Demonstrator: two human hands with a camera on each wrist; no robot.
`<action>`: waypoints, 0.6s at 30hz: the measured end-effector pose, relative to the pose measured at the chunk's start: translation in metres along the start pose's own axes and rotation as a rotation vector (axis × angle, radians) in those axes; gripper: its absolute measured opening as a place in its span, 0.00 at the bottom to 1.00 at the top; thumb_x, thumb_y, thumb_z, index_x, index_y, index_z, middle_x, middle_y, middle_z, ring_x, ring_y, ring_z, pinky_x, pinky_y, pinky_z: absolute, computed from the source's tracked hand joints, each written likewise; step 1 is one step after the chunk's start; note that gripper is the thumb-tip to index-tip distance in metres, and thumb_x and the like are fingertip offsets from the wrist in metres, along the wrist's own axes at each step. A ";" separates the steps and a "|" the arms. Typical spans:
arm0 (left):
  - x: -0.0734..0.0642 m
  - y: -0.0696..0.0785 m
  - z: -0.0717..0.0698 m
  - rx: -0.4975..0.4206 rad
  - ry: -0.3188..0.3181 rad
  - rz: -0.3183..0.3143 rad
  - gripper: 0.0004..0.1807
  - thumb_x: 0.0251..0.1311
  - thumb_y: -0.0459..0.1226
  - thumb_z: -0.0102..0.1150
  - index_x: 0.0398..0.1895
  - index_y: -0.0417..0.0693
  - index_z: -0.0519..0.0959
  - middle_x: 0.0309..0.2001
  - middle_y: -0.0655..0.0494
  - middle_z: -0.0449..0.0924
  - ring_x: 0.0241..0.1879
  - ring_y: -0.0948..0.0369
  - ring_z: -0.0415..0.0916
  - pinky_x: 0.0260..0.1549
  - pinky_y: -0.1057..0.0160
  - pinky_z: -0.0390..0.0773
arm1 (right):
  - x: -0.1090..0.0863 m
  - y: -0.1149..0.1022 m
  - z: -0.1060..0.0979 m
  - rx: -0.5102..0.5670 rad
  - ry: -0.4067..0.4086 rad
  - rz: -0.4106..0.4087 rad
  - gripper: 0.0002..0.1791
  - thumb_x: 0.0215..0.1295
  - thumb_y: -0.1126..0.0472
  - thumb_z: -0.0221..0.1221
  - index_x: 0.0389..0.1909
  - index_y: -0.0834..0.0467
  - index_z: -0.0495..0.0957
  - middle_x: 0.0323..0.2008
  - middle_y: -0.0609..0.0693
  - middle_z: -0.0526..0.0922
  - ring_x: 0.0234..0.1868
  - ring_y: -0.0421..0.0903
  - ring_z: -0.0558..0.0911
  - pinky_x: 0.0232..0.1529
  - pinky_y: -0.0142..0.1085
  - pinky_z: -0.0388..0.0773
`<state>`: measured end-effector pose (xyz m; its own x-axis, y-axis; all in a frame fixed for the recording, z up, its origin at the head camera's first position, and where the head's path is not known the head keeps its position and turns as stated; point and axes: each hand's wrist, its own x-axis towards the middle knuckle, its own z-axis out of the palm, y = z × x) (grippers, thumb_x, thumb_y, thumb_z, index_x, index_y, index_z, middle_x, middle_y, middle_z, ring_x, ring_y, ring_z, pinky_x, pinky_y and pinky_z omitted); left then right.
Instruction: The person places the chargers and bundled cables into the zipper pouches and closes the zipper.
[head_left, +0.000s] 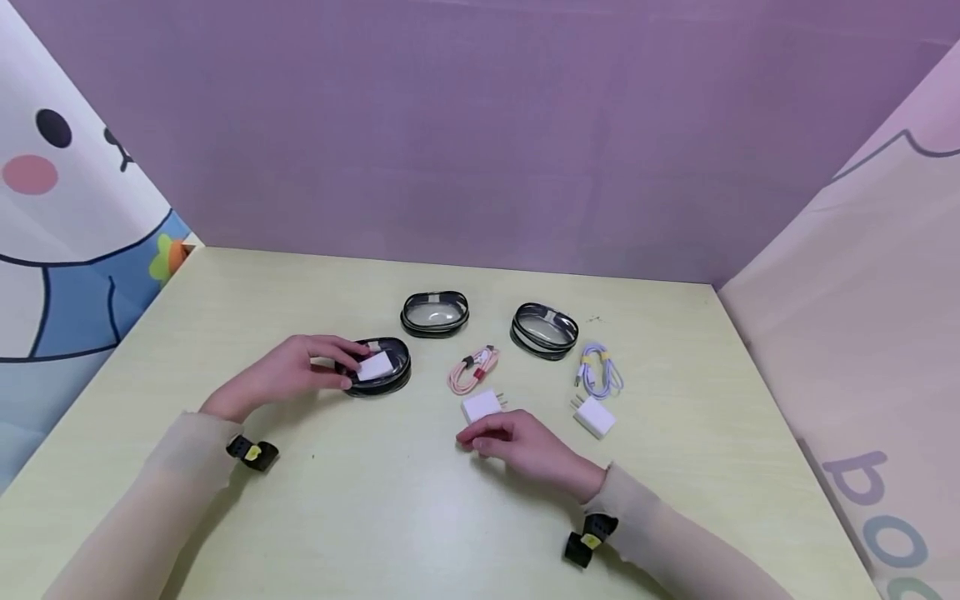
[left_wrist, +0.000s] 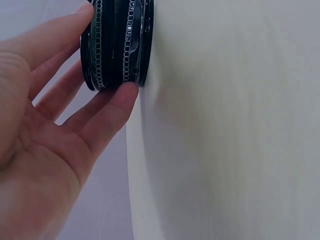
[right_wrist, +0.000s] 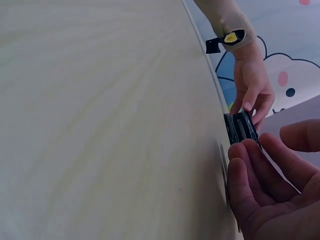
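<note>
My left hand is at a round black zip case, the leftmost of several. Its thumb and fingers hold the rim, and one finger reaches over the top. A white charger plug shows within the outline of the case, close to those fingertips. In the left wrist view the zipped side of the case stands between the fingers. My right hand hovers over the table, fingers loosely bent and holding nothing. Just beyond its fingertips lies another white charger plug with metal prongs.
Two more black zip cases, one at the back and one to its right, lie on the pale table. Between them and my hands are a coiled pink cable, a coiled lavender cable and a third white charger plug.
</note>
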<state>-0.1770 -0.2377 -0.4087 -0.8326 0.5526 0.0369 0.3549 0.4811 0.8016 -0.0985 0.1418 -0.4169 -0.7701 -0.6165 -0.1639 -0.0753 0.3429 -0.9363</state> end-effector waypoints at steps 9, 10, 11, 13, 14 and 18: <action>-0.004 0.006 0.013 -0.032 -0.033 0.054 0.14 0.52 0.29 0.73 0.42 0.49 0.88 0.58 0.54 0.81 0.61 0.49 0.73 0.50 0.68 0.77 | 0.001 0.005 -0.001 -0.046 0.036 0.008 0.15 0.71 0.64 0.58 0.55 0.58 0.82 0.51 0.48 0.85 0.53 0.45 0.81 0.56 0.34 0.74; -0.004 0.008 0.015 -0.031 -0.038 0.066 0.14 0.52 0.29 0.73 0.43 0.49 0.88 0.58 0.54 0.81 0.61 0.49 0.73 0.51 0.69 0.76 | 0.001 0.005 -0.001 -0.047 0.042 0.014 0.15 0.71 0.64 0.58 0.55 0.57 0.82 0.51 0.47 0.85 0.53 0.44 0.81 0.56 0.34 0.74; -0.004 0.009 0.016 -0.041 -0.044 0.076 0.14 0.52 0.29 0.73 0.43 0.49 0.88 0.58 0.53 0.81 0.61 0.50 0.73 0.51 0.69 0.76 | 0.001 0.004 -0.001 -0.049 0.049 0.015 0.15 0.70 0.64 0.58 0.55 0.58 0.82 0.51 0.48 0.85 0.53 0.44 0.81 0.56 0.34 0.74; -0.005 0.012 0.019 -0.054 -0.060 0.103 0.14 0.53 0.29 0.73 0.43 0.48 0.87 0.58 0.52 0.81 0.61 0.50 0.74 0.50 0.68 0.77 | 0.001 0.004 -0.002 -0.046 0.061 0.009 0.15 0.70 0.65 0.58 0.56 0.59 0.82 0.50 0.49 0.85 0.53 0.45 0.82 0.56 0.34 0.75; -0.005 0.013 0.021 -0.056 -0.069 0.114 0.13 0.53 0.30 0.73 0.44 0.48 0.87 0.58 0.52 0.81 0.61 0.51 0.74 0.51 0.68 0.77 | 0.001 0.004 -0.002 -0.042 0.067 0.005 0.15 0.70 0.65 0.58 0.56 0.59 0.81 0.50 0.50 0.85 0.53 0.45 0.82 0.56 0.34 0.75; -0.004 0.020 0.028 -0.094 -0.123 0.147 0.13 0.55 0.30 0.72 0.45 0.46 0.86 0.59 0.50 0.80 0.61 0.52 0.74 0.51 0.63 0.79 | 0.003 0.004 -0.003 -0.037 0.098 0.000 0.16 0.70 0.66 0.57 0.57 0.61 0.80 0.50 0.51 0.85 0.53 0.46 0.82 0.56 0.34 0.75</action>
<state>-0.1548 -0.2109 -0.4101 -0.7149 0.6936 0.0890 0.4227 0.3272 0.8451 -0.1028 0.1435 -0.4201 -0.8285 -0.5444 -0.1308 -0.0971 0.3699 -0.9240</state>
